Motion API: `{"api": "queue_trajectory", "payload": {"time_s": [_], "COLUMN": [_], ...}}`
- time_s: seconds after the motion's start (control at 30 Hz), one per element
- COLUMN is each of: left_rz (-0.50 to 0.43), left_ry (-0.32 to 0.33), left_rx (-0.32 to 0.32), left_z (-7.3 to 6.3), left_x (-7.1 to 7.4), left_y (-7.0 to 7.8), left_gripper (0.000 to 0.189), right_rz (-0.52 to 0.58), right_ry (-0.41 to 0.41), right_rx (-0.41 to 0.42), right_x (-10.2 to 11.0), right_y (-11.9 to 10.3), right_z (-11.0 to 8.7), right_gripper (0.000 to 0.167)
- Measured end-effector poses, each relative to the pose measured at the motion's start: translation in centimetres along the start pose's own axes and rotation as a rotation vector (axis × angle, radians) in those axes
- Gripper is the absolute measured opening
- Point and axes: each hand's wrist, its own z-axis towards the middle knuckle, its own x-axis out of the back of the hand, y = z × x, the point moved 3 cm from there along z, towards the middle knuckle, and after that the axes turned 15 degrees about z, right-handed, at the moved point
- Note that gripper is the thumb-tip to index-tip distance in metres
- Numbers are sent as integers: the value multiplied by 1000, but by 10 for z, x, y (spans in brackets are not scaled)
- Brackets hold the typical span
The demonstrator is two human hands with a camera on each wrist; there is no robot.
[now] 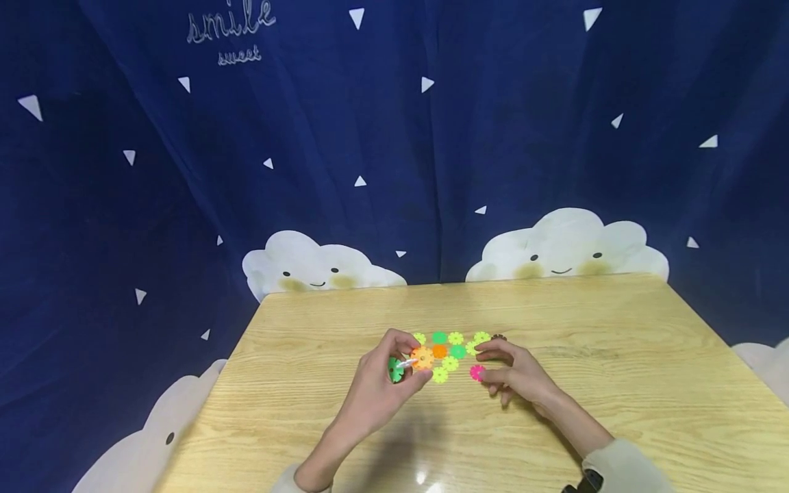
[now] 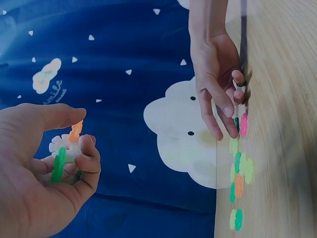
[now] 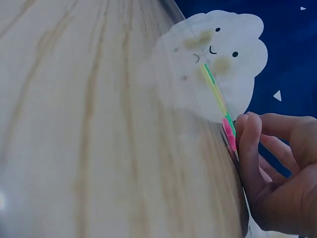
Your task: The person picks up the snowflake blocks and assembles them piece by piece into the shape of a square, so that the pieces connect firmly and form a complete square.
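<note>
In the head view my left hand pinches a joined piece of notched plastic discs between thumb and fingers, above the table. The piece has an orange disc, a white disc seen flat in the left wrist view, and a green disc. My right hand is low over the table, fingers loosely bent, thumb tip beside a pink disc. That disc lies on the tabletop, close to the fingertips in the right wrist view; whether they touch it is hard to tell.
Several loose discs lie between the hands: yellow, green and orange. A dark brown disc is partly behind my right hand. Behind the wooden table hangs a dark blue curtain with clouds and triangles.
</note>
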Motion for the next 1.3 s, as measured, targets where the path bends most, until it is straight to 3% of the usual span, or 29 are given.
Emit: {"api": "queue_trajectory", "payload": {"time_s": [0.43,0.9,1.17,1.3], "left_rz": [-21,-3,-3,-3], "left_ry": [-1,21,17,13], "left_rx": [-10,-57,-46,-48], "left_z": [1,4,5,5], "left_x": [-4,-4,-3,-3], "left_y": [6,8,8,8], "left_gripper": [37,39,38,38], "right_rz": [-185,-255,-233,-222], "right_ry": [-24,-69,-87,-110], "right_rx": [45,9,-41,-31], "right_x": [-11,-12,-11,-10], "right_y": [3,-5,-7,-8], "right_z": [4,-1,-6,-8], "right_gripper": [43,40,17,14]}}
